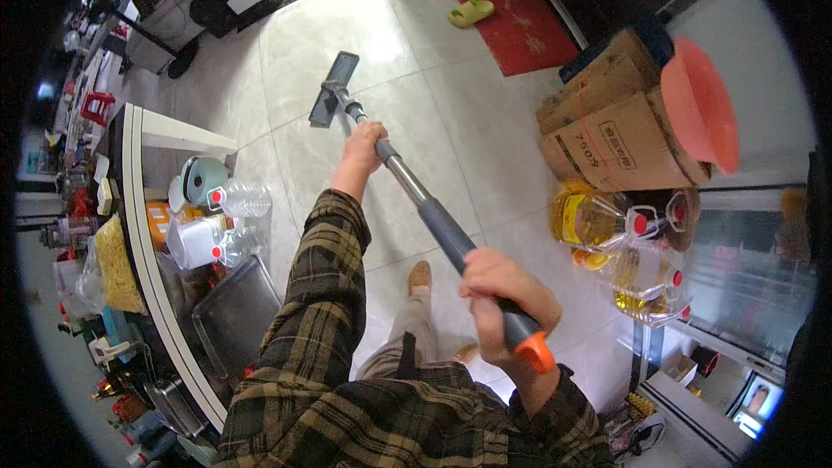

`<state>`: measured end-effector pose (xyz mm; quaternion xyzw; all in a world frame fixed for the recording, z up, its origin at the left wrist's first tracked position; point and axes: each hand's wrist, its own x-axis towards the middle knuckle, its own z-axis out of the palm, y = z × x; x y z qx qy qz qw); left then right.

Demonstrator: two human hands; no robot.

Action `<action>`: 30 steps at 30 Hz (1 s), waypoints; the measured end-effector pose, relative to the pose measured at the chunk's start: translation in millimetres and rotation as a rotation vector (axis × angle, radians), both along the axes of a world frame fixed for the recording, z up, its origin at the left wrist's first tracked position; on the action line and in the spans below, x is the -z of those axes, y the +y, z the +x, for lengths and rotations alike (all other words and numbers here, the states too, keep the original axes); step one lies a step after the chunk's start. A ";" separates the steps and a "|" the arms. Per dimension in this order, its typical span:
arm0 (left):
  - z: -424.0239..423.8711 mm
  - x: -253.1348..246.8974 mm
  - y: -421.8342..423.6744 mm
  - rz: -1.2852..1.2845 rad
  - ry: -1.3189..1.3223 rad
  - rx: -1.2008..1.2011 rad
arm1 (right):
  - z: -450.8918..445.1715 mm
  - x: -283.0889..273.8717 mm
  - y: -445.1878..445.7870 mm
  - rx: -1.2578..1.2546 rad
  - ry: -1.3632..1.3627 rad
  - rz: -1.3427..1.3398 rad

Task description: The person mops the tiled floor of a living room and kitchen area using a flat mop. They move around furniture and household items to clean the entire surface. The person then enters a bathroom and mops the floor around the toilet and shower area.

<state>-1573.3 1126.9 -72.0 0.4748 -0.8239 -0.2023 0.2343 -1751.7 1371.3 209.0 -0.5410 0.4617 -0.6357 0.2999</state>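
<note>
A flat mop with a metal pole [411, 181] slants across the middle of the view. My left hand [364, 148] grips the pole low down, just above the joint to the head. Around the dark foam grip near the top end, my right hand [510, 299] is closed. An orange cap [537, 352] forms the end of the handle, below my right hand. The grey rectangular mop head [334, 90] lies ahead of me over the pale tiled floor [325, 162]. Whether a pad is fitted under it is hidden.
On the right stand a cardboard box [595, 143] bearing writing, a pink basin [699, 107] and oil jugs [582, 218]. Yellow-green slippers [469, 13] lie by a red mat [520, 26]. A table [153, 227] is at left, with empty plastic jugs [244, 200] and a metal tray [235, 318] below.
</note>
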 end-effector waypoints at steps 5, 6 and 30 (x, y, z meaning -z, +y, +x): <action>-74.9 -33.4 103.7 0.150 -0.213 0.210 | -54.6 -22.0 129.0 0.239 0.099 0.196; -85.2 -39.7 136.6 0.155 -0.178 0.270 | -61.6 -36.4 162.9 0.279 0.112 0.241; -236.9 -68.5 311.1 0.053 0.056 0.769 | -120.4 -83.3 369.3 0.489 -0.084 0.123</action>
